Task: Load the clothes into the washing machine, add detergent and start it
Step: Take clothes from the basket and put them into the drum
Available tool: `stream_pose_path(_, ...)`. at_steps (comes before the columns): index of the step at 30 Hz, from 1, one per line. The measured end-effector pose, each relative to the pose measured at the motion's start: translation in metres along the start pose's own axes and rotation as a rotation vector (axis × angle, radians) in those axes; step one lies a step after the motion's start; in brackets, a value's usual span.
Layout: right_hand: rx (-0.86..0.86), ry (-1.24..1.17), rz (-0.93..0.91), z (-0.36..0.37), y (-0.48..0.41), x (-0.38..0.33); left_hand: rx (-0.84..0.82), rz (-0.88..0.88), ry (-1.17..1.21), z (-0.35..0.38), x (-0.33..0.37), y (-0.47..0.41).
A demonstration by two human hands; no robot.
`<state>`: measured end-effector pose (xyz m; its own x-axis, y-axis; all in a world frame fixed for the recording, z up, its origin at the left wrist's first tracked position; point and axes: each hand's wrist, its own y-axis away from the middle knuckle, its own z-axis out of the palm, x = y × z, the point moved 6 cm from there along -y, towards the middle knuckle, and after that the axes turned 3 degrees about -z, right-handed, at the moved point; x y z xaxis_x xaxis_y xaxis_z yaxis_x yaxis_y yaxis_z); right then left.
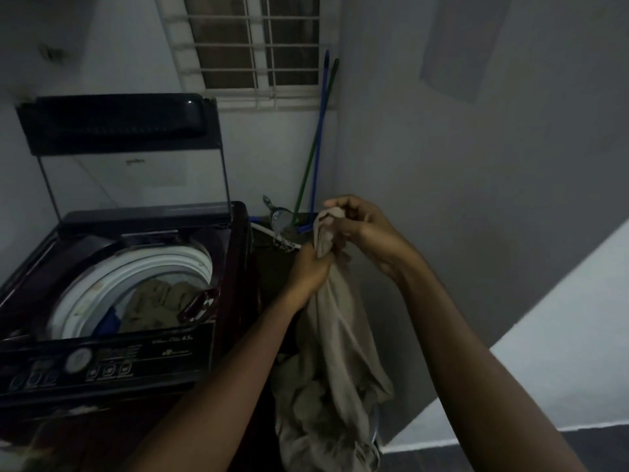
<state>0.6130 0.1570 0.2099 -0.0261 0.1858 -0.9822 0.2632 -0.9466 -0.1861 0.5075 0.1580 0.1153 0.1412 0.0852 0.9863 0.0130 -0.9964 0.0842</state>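
Together, both hands (pixel 340 240) gripping beige garment (pixel 335 338)

Beige garment (pixel 335 335); maroon washing machine (pixel 235 253); blue pole (pixel 321 131).

Washing machine (pixel 153 366) panel lettering unreadable (too blurred).

A barred window (pixel 252 46) fills twelve o'clock in a dim laundry corner. At one o'clock a blue pole (pixel 321 131) and a green pole (pixel 315 148) lean against the grey wall (pixel 476 199), their lower ends beside a metal tap (pixel 279 218). Dark floor (pixel 476 458) lies at five o'clock.
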Motion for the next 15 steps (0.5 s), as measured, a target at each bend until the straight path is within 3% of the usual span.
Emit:
stream_pose_path(2,0.042,-0.047,-0.023,-0.016,0.014,0.010,0.073,-0.007,0.066,-0.010,0.009,-0.005)
stream_pose_path(4,0.067,0.051,0.022,-0.031,0.030,0.037,0.105,-0.028,0.149,-0.017,0.017,-0.008)
stream_pose_path(7,-0.102,0.266,0.216,-0.024,0.052,0.100,0.130,-0.082,0.448,-0.016,0.032,-0.003)
stream_pose_path(10,-0.261,0.267,0.326,0.010,0.068,0.147,-0.012,-0.156,0.866,0.000,0.054,0.003)
stream_pose_path(13,-0.046,0.179,0.400,0.026,0.073,0.174,-0.052,-0.159,0.973,-0.001,0.067,0.004)
stream_pose_path(15,0.120,0.143,0.405,0.015,0.075,0.172,0.037,-0.063,0.819,-0.023,0.068,0.001)
